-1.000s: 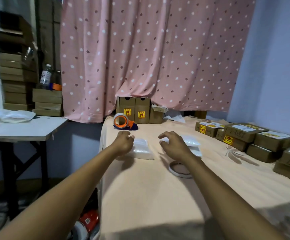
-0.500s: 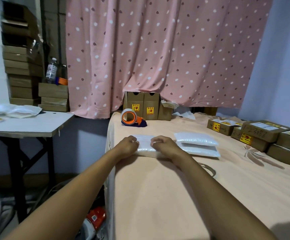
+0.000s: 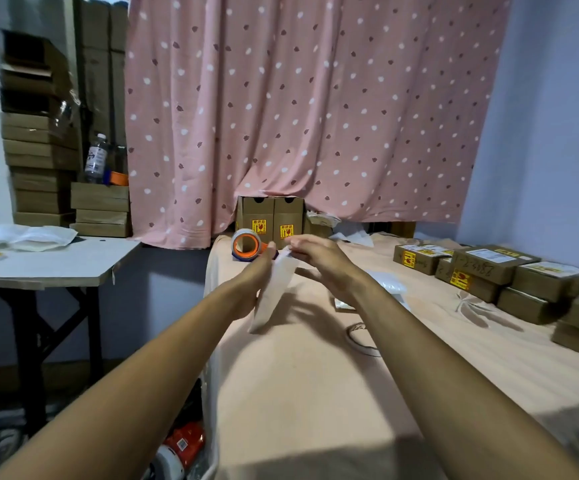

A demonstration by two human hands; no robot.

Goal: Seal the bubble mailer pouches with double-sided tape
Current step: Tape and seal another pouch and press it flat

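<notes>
The cloth-covered tabletop (image 3: 315, 393) carries brown boxes (image 3: 488, 268) along its right side. The spare pouches (image 3: 388, 284) lie just beyond my right wrist. I hold one pouch (image 3: 274, 292) up off the tabletop, nearly on edge. My left hand (image 3: 246, 292) grips its side, fingers lying along it, and my right hand (image 3: 322, 261) pinches the top edge. The tape roll (image 3: 362, 339) lies flat beneath my right forearm, in neither hand. I see no tape on this pouch, so I judge the sealing barely begun.
</notes>
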